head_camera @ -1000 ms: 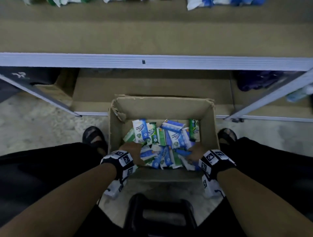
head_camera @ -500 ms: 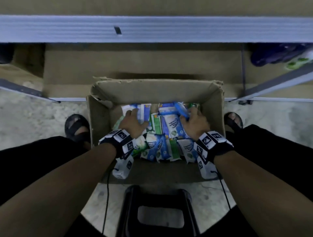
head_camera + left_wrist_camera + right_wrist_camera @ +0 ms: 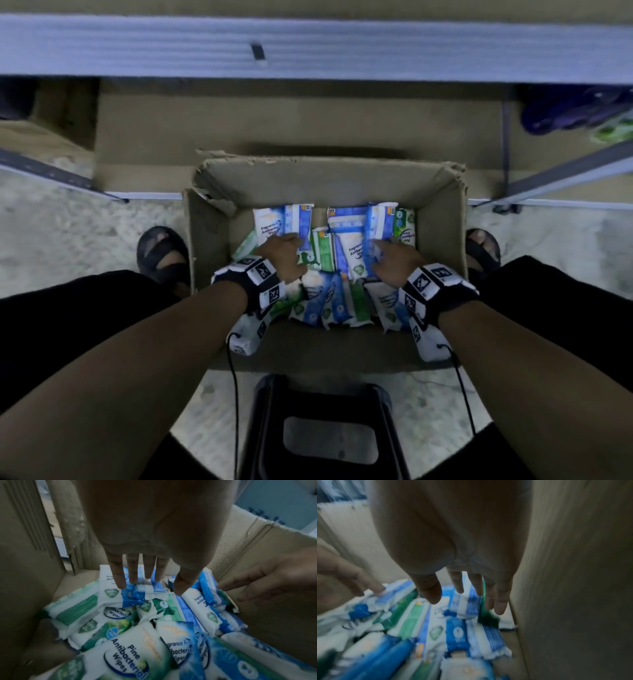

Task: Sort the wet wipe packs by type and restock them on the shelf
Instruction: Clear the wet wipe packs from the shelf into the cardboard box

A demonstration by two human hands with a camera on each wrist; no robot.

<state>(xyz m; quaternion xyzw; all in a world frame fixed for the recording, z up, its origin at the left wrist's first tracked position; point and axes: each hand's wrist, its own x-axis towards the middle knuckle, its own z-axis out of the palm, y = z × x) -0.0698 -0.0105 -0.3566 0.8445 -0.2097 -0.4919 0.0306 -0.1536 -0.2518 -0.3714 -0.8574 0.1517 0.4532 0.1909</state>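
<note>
Cardboard box (image 3: 442, 219) on the pale floor at 12 o'clock from the knees, open-topped, torn at the far-left corner, pushed against the foot of a metal shelf (image 3: 308, 48). Inside, a loose heap of wet wipe packs (image 3: 329, 301), blue-and-white mixed with green-and-white, lying flat, tilted and overlapping.

Left hand (image 3: 286, 255) down in the box at about 11 o'clock of the heap, palm down. From the left wrist view, fingers (image 3: 120, 578) straight and slightly spread, tips touching a blue pack (image 3: 135, 595) at the far side; thumb straight beside them, nothing pinched or curled round. Hand open, resting on the pack.

Right hand (image 3: 394, 263) at about 1 o'clock of the heap, just beside the right wall of the box. From the right wrist view, blurred by motion, fingers (image 3: 500, 601) straight and hanging apart over another blue pack (image 3: 469, 601) standing on edge; contact with it cannot be told. Nothing gripped: hand open.

Green pine packs (image 3: 120, 654) nearest the body at 6 o'clock, with a fragrance-free blue pack (image 3: 178, 647) just beside them. More green packs at 9 o'clock, against the left wall.

Both wrists banded with black-and-white marker cuffs (image 3: 260, 274). Black stool (image 3: 329, 438) at 6 o'clock between the legs. Sandalled feet (image 3: 161, 250) at 9 and 3 o'clock of the box. Purple items (image 3: 568, 109) on the lower shelf at 2 o'clock.
</note>
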